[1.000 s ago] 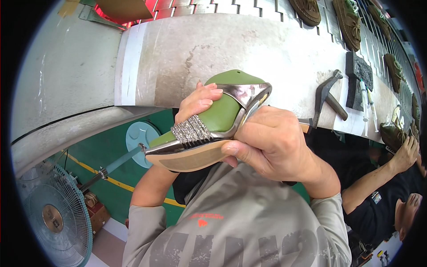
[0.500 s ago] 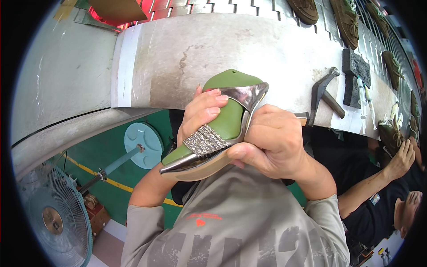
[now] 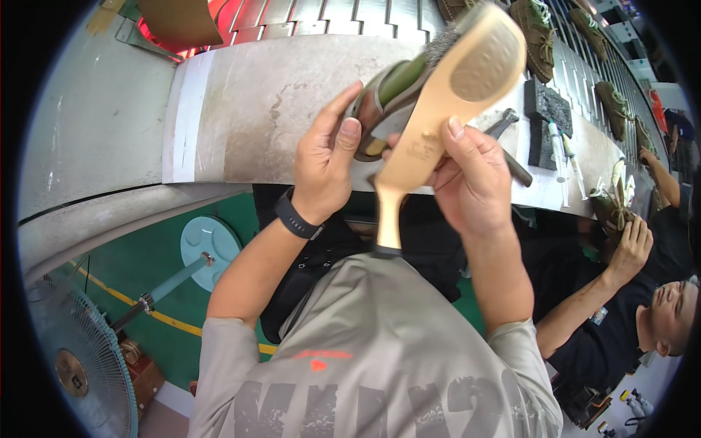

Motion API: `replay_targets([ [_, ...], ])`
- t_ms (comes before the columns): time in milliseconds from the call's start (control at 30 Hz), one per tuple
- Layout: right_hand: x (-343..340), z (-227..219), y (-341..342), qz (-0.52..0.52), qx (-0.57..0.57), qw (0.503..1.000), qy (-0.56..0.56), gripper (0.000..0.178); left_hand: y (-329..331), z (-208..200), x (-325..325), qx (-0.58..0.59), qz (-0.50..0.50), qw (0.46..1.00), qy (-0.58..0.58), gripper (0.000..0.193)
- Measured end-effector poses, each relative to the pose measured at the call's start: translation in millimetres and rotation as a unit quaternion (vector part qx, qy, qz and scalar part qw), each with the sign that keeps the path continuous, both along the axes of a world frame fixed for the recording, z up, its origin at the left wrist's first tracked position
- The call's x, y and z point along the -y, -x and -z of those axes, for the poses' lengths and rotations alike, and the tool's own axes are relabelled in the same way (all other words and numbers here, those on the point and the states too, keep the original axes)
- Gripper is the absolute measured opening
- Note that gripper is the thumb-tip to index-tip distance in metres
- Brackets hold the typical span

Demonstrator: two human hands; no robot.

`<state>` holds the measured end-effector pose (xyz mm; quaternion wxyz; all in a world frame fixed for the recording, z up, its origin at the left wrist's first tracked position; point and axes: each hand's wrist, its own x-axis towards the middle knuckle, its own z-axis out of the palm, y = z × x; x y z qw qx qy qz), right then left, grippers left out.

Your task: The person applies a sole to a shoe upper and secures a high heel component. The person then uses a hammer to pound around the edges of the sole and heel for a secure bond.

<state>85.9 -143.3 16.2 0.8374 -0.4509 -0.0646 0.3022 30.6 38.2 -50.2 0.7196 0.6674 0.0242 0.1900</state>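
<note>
A: ok so how finished does that high-heeled shoe (image 3: 420, 157) look? and where is it?

B: Up in front of the person, over the near edge of the worktable (image 3: 255, 117), sole (image 3: 438, 120) toward us and toe pointing up and right. I'd call it mostly built: tan sole on, slim heel (image 3: 389, 215) on with its dark tip, sparkly band (image 3: 442, 45) across the front (blurry tho).

A: anything left then?

B: The green form (image 3: 401, 84) is showing between the uppers, so it isn't a bare, finished shoe imo. Can't tell how deep it sits, the sole blocks that.

A: what are the hands doing?

B: Right hand (image 3: 475, 182) is gripping the shoe, thumb flat on the sole, other fingers mostly tucked behind. Left hand (image 3: 325, 164) is curved around the back end, thumb and a finger up beside it. Touching or really holding? Can't tell, sorry.

A: tools?

B: None in hand. The hammer (image 3: 518, 171) lies on the worktable off to the right, just beside a dark block (image 3: 540, 142).
</note>
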Motion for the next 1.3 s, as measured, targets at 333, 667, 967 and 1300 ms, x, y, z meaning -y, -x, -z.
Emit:
replay_targets([
  [333, -5.8, -16.9, 68.6, -0.120, -0.016, 0.989, 0.086, 0.039, -63.2, -3.4, -8.4, 0.015, -0.140, 0.990, 0.021, 0.018],
  [667, 8.7, -33.7, 42.3, -0.088, 0.102, 0.990, 0.046, 0.063, -69.9, -50.8, -50.5, 0.084, 0.185, 0.942, -0.267, 0.017],
  [967, 17.0, -48.9, 63.1, -0.182, -0.151, 0.967, 0.094, 0.039, -67.2, -32.1, -47.3, 0.085, 0.178, 0.962, -0.187, 0.101],
  [1300, -28.0, -41.3, 30.3, -0.125, -0.152, 0.977, 0.080, 0.046, -67.4, -30.6, -51.1, 0.081, 0.191, 0.962, -0.178, 0.114],
])
